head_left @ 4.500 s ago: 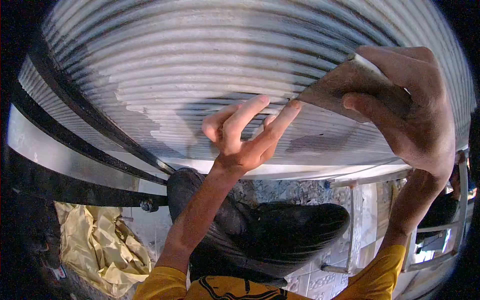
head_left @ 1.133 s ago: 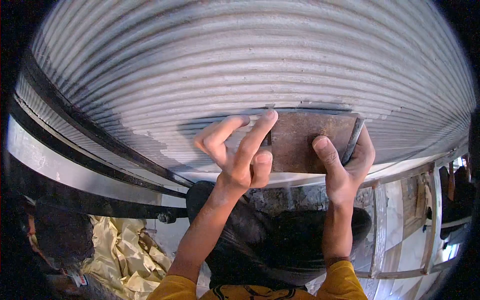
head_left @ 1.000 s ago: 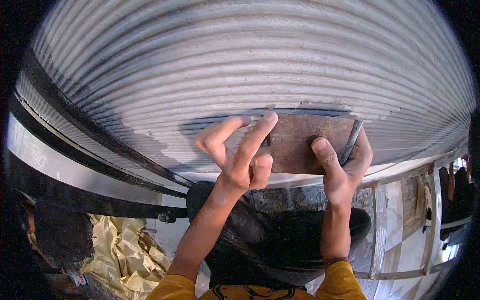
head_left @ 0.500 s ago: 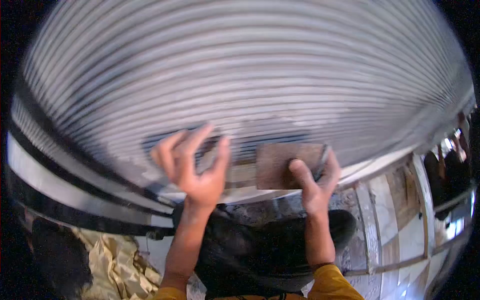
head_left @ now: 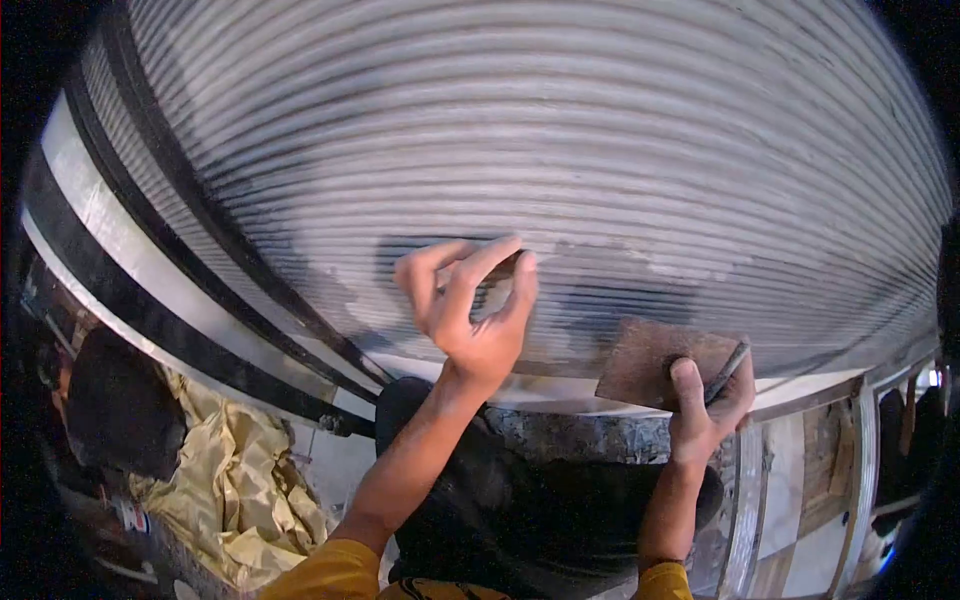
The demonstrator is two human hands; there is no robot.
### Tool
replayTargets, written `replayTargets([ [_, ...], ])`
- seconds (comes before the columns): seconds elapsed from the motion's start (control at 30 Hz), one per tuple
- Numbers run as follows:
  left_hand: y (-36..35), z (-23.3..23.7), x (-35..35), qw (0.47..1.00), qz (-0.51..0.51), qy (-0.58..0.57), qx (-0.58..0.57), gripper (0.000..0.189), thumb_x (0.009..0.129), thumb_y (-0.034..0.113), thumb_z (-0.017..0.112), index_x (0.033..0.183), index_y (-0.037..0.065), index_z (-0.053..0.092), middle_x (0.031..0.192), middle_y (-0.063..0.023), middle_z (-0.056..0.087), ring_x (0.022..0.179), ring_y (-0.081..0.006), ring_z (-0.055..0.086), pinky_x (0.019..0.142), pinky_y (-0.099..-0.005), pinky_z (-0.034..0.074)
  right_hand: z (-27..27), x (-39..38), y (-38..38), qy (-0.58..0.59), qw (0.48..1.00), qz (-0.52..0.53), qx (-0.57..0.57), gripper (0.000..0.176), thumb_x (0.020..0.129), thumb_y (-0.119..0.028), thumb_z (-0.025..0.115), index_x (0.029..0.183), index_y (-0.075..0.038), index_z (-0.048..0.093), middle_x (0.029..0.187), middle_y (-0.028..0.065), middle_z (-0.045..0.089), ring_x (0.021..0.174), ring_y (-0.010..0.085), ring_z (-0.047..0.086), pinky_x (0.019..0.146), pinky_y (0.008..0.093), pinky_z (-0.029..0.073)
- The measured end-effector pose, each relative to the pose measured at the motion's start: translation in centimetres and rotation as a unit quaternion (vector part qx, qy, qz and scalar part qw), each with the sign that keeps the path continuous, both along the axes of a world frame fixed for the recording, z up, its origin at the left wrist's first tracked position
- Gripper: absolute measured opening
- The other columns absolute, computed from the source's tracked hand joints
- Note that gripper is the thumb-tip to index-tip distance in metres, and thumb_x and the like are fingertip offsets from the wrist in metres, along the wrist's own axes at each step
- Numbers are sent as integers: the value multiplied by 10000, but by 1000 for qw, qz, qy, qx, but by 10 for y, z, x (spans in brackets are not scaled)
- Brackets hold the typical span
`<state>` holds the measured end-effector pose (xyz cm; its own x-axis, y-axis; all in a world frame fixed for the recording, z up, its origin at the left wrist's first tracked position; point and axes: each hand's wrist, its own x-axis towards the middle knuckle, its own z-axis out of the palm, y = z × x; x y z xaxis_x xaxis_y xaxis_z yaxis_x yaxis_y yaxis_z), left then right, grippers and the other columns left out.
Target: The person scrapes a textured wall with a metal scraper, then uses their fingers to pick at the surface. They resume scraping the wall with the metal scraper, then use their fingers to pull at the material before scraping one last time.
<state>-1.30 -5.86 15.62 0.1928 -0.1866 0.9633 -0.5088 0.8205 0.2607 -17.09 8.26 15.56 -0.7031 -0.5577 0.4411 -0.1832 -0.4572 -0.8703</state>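
My right hand (head_left: 708,415) grips a brown rectangular sheet that looks like sandpaper (head_left: 645,357), thumb pressed on its face. A dark, rod-like strip (head_left: 728,370) lies along the sheet's right side, under my fingers. In front of a ribbed grey panel (head_left: 540,150), my left hand (head_left: 475,315) is raised with curled fingers. Its thumb and forefinger tips come close together around a small dark bit I cannot make out. Dark, wet-looking patches (head_left: 620,308) mark the panel's lower ribs behind both hands.
Black and white bands (head_left: 150,300) run down the panel's left side. Crumpled yellowish paper (head_left: 235,480) lies at lower left, near a dark object (head_left: 120,400). A metal frame (head_left: 745,490) stands at lower right. My dark-clothed legs (head_left: 540,520) are below the panel.
The view has shifted, and both hands now appear further right in it. My left thumb and forefinger have drawn closer together. The brown sheet stays in my right hand, now more tilted.
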Motion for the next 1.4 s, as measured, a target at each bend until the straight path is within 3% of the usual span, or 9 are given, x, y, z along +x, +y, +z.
replayTargets([
  [0.2,-4,-3,-2,1000,2,17,-25,192,728,47,804,895,116,741,804,47,600,814,-160,514,777,-335,351,-4,-4,-5,33,999,21,3,393,780,-272,809,981,-5,602,840,26,608,799,124,540,776,270,442],
  [0.4,-6,-10,-4,998,-19,54,9,111,797,25,739,865,88,677,808,16,603,815,-187,492,761,-327,368,22,19,-20,43,999,-8,5,296,833,-178,776,976,2,590,854,20,604,797,120,535,771,258,441],
  [0.47,-6,-13,-6,987,-85,130,31,91,821,28,714,875,64,651,816,-10,604,838,-197,494,736,-323,393,26,26,-24,85,996,11,5,259,847,-120,762,1001,2,593,866,24,611,803,113,531,776,249,440],
  [0.6,-7,-15,1,995,-63,81,13,97,836,47,685,932,43,670,822,-20,608,859,-190,494,738,-319,391,37,32,-36,181,982,25,47,267,850,-112,759,1014,19,595,877,40,639,801,114,552,774,252,452],
  [0.7,-8,-12,16,998,6,-63,-27,167,883,65,597,1019,-19,649,977,-106,503,820,-199,508,684,-295,445,31,39,-43,136,988,55,37,262,866,-116,743,1027,29,597,891,44,652,812,115,568,775,252,462],
  [0.8,-13,-15,25,994,-5,-100,-36,245,890,120,562,1056,-16,680,1005,-119,498,801,-192,501,677,-290,431,28,46,-50,103,992,60,29,264,875,-121,736,1043,33,602,901,46,658,820,114,577,779,252,468],
  [1.23,-7,-21,29,991,-4,-135,-15,288,912,169,549,1060,4,733,1114,-125,459,826,-167,485,706,-292,422,20,48,-56,87,993,82,16,266,882,-144,738,1048,21,610,917,53,660,839,116,586,785,256,470],
  [1.3,-8,-26,25,994,-97,-55,7,294,868,114,613,1140,125,726,1069,-54,505,917,-187,417,788,-295,393,14,44,-54,93,992,80,6,268,882,-148,739,1046,20,610,919,52,658,836,117,584,782,254,468],
  [1.4,-9,-22,20,994,-108,-5,-2,284,881,130,600,1136,86,719,1063,-60,503,928,-185,413,775,-295,398,16,43,-48,87,993,80,20,274,883,-156,741,1044,20,607,923,51,655,831,117,581,781,251,465],
])
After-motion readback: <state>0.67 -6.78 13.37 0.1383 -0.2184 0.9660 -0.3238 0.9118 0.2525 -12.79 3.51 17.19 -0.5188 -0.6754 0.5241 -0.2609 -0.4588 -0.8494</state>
